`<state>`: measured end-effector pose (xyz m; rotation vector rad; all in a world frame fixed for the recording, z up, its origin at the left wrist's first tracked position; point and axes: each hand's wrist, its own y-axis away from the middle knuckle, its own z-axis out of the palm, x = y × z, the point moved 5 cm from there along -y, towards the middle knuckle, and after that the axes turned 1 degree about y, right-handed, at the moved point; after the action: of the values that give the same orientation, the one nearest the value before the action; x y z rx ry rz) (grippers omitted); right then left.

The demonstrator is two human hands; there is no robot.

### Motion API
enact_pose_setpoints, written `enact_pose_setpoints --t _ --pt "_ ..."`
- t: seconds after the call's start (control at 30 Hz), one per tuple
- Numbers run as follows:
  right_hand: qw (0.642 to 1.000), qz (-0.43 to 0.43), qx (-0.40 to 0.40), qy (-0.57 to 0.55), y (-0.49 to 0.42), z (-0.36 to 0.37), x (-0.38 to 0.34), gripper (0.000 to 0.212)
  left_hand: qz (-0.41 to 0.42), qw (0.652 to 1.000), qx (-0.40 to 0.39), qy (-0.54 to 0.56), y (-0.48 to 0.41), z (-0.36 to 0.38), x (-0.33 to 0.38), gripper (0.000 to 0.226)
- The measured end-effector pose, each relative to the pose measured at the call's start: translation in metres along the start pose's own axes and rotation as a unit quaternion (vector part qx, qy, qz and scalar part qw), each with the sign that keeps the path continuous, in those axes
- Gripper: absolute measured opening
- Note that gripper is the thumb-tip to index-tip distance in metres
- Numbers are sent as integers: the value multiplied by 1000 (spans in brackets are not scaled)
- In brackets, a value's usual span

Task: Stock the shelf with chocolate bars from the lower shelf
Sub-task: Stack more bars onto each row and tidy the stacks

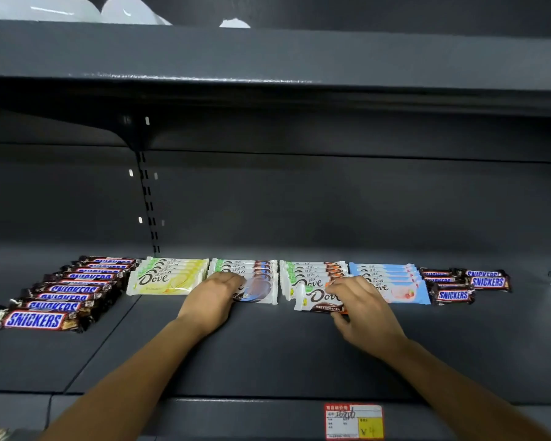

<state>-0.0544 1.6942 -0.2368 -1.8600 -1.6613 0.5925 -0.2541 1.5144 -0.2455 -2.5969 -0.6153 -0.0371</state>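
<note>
Rows of chocolate bars lie on the dark grey shelf [268, 351]. From left: Snickers bars [34, 320], yellow Dove bars [164, 280], blue-and-brown Dove bars [258, 289], orange-brown Dove bars [312, 275], light blue Dove bars [404, 291], and more Snickers [454, 295]. My left hand [212, 299] rests flat on the front blue-and-brown Dove bar, fingers together. My right hand [361, 308] pinches a brown Dove bar [315, 301] at its right end, at the front of the orange-brown row, slightly skewed.
An upper shelf [268, 55] overhangs, with white packages [124, 9] on top. A red and yellow price tag [353, 421] sits on the shelf's front edge. A slotted upright [148, 202] runs up the back panel. Bare shelf surface lies in front of the rows.
</note>
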Motion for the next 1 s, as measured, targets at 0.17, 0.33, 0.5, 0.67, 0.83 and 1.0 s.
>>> enact_pose_setpoints --t 0.17,0.33,0.5,0.67,0.83,1.0 --pt "1000 -6 -15 9 -9 9 -5 42 -28 1000 -2 2 -4 3 -3 47" --pt "1000 1 -17 26 -17 16 -5 45 -38 999 12 10 -3 5 -2 50" --pt "998 37 -21 43 -20 25 4 50 -33 999 27 20 3 5 -2 49" --pt "997 56 -44 2 -21 37 7 39 -31 999 30 15 3 7 -3 47" --pt "997 61 -47 -31 -19 41 7 36 -34 999 36 16 3 7 -2 48" --pt "992 87 -79 -39 -17 44 10 32 -39 998 39 18 3 8 -2 48"
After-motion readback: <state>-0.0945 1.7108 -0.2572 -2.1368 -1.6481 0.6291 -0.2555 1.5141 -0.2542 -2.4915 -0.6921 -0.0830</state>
